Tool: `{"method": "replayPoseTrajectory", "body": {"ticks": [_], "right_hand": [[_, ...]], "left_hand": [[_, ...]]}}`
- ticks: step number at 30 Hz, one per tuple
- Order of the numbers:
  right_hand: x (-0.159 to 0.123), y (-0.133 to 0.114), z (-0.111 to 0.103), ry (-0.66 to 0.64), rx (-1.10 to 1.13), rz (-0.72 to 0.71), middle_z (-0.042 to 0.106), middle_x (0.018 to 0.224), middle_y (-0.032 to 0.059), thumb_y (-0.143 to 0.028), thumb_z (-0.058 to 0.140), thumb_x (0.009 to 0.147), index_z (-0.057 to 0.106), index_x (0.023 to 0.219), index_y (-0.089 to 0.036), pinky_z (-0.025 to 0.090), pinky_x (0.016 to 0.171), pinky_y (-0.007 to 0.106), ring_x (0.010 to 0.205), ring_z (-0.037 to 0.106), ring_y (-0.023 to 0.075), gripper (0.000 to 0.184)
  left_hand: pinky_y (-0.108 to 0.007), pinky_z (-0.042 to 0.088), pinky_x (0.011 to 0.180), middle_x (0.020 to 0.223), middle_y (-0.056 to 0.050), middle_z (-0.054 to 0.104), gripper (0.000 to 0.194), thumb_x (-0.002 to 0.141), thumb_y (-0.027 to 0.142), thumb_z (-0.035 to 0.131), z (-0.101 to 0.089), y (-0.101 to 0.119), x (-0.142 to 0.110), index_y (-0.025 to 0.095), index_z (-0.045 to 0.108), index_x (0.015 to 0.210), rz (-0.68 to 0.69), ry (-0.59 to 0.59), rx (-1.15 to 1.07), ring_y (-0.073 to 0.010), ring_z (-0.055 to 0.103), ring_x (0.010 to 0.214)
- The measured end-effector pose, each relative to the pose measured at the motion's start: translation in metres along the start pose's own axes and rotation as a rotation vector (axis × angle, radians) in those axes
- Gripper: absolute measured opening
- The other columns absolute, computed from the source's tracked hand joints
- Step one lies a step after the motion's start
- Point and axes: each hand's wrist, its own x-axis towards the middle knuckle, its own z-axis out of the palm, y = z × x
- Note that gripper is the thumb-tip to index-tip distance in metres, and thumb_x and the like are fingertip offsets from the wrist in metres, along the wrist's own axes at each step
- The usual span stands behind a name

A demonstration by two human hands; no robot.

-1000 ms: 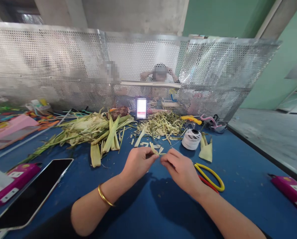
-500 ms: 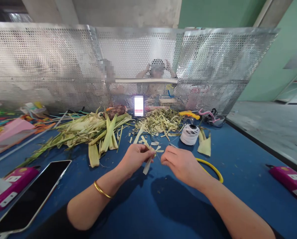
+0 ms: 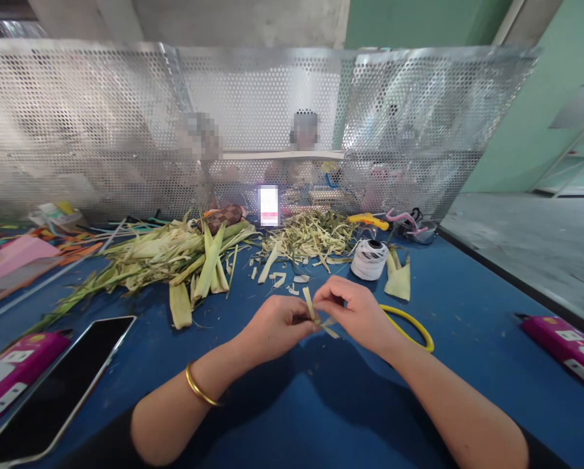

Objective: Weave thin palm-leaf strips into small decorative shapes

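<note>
My left hand is closed in a pinch on a small bundle of pale husk strips. One strip stands up from its fingertips and others stick out to the right, below my right hand. That hand's thumb and fingers are pressed together right beside the bundle; whatever they grip is too fine to make out. Small husk scraps lie just beyond both hands. A spool of white thread stands behind my right hand, with a folded husk piece beside it.
Long husks and shredded husk are heaped at the back, before a perforated metal screen with people behind it. A yellow tube curves by my right wrist. A phone lies left; magenta boxes flank both sides.
My hands have come together; the right hand moved in against the husk bundle. The left hand has turned and shifted slightly right and down, with the strips now pointing differently.
</note>
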Motion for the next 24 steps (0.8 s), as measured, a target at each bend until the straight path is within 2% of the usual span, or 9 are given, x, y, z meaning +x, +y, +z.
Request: {"method": "replayPoseTrajectory", "body": {"ticks": [3, 7, 10, 13, 16, 20, 22, 24], "right_hand": [[0.003, 0.006, 0.003, 0.038, 0.116, 0.173, 0.055, 0.065, -0.0018, -0.026, 0.059, 0.078, 0.062, 0.071, -0.019, 0.035, 0.057, 0.024, 0.060, 0.047, 0.0119, 0.011], [0.004, 0.012, 0.011, 0.017, 0.320, 0.372, 0.052, 0.057, -0.0036, -0.033, 0.061, 0.072, 0.061, 0.069, -0.017, 0.032, 0.053, 0.024, 0.053, 0.042, 0.0106, 0.016], [0.003, 0.013, 0.016, -0.005, 0.406, 0.434, 0.047, 0.052, -0.0058, -0.036, 0.063, 0.069, 0.058, 0.064, -0.018, 0.029, 0.049, 0.024, 0.049, 0.039, 0.0091, 0.019], [0.001, 0.010, 0.018, -0.021, 0.392, 0.449, 0.045, 0.053, -0.0059, -0.035, 0.061, 0.071, 0.056, 0.065, -0.019, 0.031, 0.050, 0.024, 0.049, 0.040, 0.0094, 0.018], [-0.002, 0.004, 0.017, -0.001, 0.224, 0.347, 0.047, 0.058, -0.0040, -0.031, 0.057, 0.074, 0.057, 0.067, -0.019, 0.034, 0.052, 0.024, 0.053, 0.042, 0.0110, 0.014], [-0.006, -0.001, 0.015, 0.072, -0.066, 0.041, 0.050, 0.067, -0.0010, -0.022, 0.052, 0.082, 0.057, 0.068, -0.020, 0.037, 0.059, 0.025, 0.062, 0.048, 0.0132, 0.014], [-0.007, -0.001, 0.014, 0.078, -0.152, -0.017, 0.051, 0.070, -0.0001, -0.019, 0.049, 0.084, 0.057, 0.072, -0.020, 0.038, 0.061, 0.025, 0.065, 0.050, 0.0139, 0.015], [-0.008, 0.001, 0.012, 0.076, -0.219, -0.010, 0.052, 0.071, 0.0002, -0.016, 0.048, 0.084, 0.057, 0.073, -0.020, 0.038, 0.062, 0.025, 0.066, 0.052, 0.0144, 0.015]], "left_hand": [[-0.019, 0.037, 0.050, 0.061, 0.001, 0.062, 0.015, 0.073, 0.027, 0.062, 0.000, 0.001, -0.001, 0.013, 0.069, 0.076, -0.059, -0.017, -0.205, -0.0089, 0.049, 0.053], [-0.022, 0.044, 0.056, 0.064, -0.002, 0.065, 0.018, 0.072, 0.030, 0.065, 0.001, -0.001, 0.001, 0.013, 0.070, 0.078, -0.061, 0.112, -0.331, -0.0120, 0.057, 0.058], [-0.024, 0.048, 0.061, 0.068, -0.003, 0.068, 0.020, 0.071, 0.031, 0.066, 0.001, -0.005, 0.002, 0.014, 0.071, 0.080, -0.033, 0.237, -0.350, -0.0145, 0.061, 0.064], [-0.025, 0.049, 0.064, 0.075, -0.004, 0.071, 0.021, 0.073, 0.032, 0.066, 0.001, -0.010, 0.003, 0.014, 0.071, 0.082, 0.007, 0.368, -0.278, -0.0161, 0.063, 0.069], [-0.024, 0.049, 0.063, 0.079, -0.005, 0.072, 0.019, 0.075, 0.032, 0.064, 0.000, -0.012, 0.002, 0.015, 0.072, 0.082, 0.019, 0.458, -0.124, -0.0168, 0.064, 0.073], [-0.023, 0.047, 0.062, 0.073, -0.003, 0.071, 0.017, 0.076, 0.032, 0.063, -0.002, -0.010, 0.001, 0.016, 0.071, 0.076, -0.015, 0.451, -0.012, -0.0158, 0.063, 0.068], [-0.023, 0.045, 0.057, 0.067, -0.002, 0.070, 0.019, 0.075, 0.034, 0.063, -0.003, -0.010, 0.002, 0.016, 0.070, 0.074, -0.057, 0.428, -0.023, -0.0148, 0.061, 0.062], [-0.022, 0.044, 0.054, 0.063, -0.002, 0.068, 0.022, 0.075, 0.036, 0.062, -0.004, -0.011, 0.004, 0.016, 0.069, 0.071, -0.104, 0.406, -0.066, -0.0144, 0.060, 0.058]]}}
